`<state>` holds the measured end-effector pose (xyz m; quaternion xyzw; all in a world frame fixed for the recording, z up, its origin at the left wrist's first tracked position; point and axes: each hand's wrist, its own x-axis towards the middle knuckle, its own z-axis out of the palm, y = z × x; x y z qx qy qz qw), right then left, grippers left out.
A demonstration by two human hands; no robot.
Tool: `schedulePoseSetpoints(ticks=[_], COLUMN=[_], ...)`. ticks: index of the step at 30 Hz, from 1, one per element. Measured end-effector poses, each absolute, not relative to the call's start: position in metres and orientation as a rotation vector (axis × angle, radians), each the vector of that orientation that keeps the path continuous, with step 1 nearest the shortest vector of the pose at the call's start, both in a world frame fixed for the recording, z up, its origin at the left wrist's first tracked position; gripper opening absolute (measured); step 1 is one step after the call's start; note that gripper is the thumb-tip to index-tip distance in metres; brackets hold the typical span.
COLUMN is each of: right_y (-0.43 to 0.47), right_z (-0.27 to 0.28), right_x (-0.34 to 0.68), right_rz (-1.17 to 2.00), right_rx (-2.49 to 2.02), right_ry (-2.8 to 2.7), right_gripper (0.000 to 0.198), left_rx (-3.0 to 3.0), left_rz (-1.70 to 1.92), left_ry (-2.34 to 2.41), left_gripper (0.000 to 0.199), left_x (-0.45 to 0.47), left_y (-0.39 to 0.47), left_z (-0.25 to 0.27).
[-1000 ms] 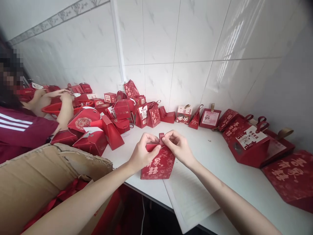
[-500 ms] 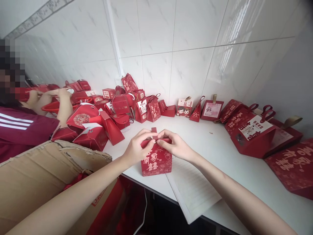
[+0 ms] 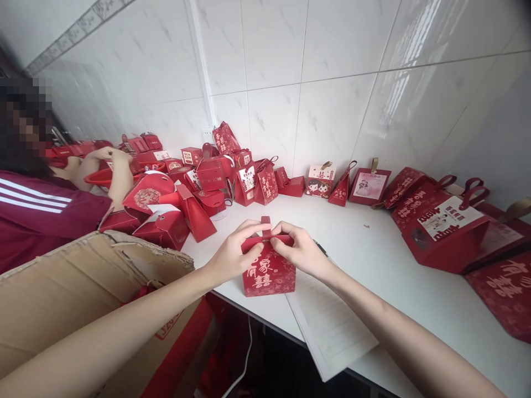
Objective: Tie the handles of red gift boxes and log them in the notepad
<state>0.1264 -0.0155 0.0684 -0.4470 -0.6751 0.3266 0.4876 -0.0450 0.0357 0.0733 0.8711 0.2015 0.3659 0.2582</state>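
A red gift box (image 3: 271, 276) with pale printed characters stands upright at the table's front edge. Its top edge is pinched from both sides. My left hand (image 3: 238, 249) grips the left part of that edge, thumb in front and fingers behind. On the right part, my right hand (image 3: 298, 249) holds in the same way. Between my fingertips a short red ribbon handle (image 3: 266, 224) sticks up from the box's top. The back of the box is hidden from me.
An open notebook (image 3: 332, 331) overhangs the table edge, a pen (image 3: 321, 247) behind my right wrist. A cardboard box (image 3: 95, 265) stands at left. Red gift boxes line the wall, including a large one (image 3: 443, 232) at right. A co-worker in a maroon sleeve (image 3: 53, 204) works at far left.
My thumbs have spread slightly apart along the box's top edge, and the ribbon handle shows more plainly between them. The view has shifted a little.
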Motion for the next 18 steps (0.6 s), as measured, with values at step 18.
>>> schedulePoseSetpoints(ticks=[18], right_y=[-0.0109], right_z=[0.0664], right_x=[0.1303], right_rz=[0.576], right_rx=[-1.027], right_ry=[-1.779], right_gripper=[0.015], left_rx=[2.443], left_rz=[1.174], left_ry=[0.471], left_gripper=[0.033], left_x=[-0.0406], left_y=[0.0415], left_z=[0.0650])
